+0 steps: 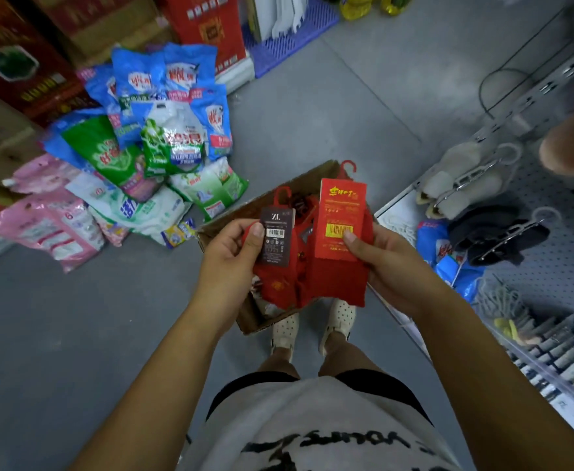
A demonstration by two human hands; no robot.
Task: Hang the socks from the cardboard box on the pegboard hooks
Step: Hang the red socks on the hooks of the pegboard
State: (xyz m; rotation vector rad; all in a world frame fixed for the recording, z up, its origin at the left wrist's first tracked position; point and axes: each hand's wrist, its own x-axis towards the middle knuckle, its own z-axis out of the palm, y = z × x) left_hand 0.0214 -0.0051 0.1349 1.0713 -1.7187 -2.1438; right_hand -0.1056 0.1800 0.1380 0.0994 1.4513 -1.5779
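We see a person standing over an open cardboard box (272, 200) on the grey floor (329, 113), with a pack of red socks in each hand, both lifted above the box and lying side by side, their edges touching or overlapping. The left hand (228, 260) grips the pack with the dark label (276, 237), the thumb pressed on the label's left edge and the fingers curled behind. The right hand (385, 258) grips the pack with the red label (341, 215), the thumb set just below its yellow barcode and the fingers wrapped behind. Each pack carries a small red plastic hook at its top. More red socks lie in the box below, and we can make out the person's white shoes (285, 329) at its near edge. The pegboard (557, 266) runs along the right side, well apart from both packs; pale slippers (462, 185) and dark slippers (496, 236) hang on its metal hooks, and rows of small packets fill a shelf lower down. To the left of the box, we see a heap of blue, green, white and pink detergent bags (149, 130) on the floor, with stacked cartons behind it. Part of another person (571, 144) shows at the right edge.
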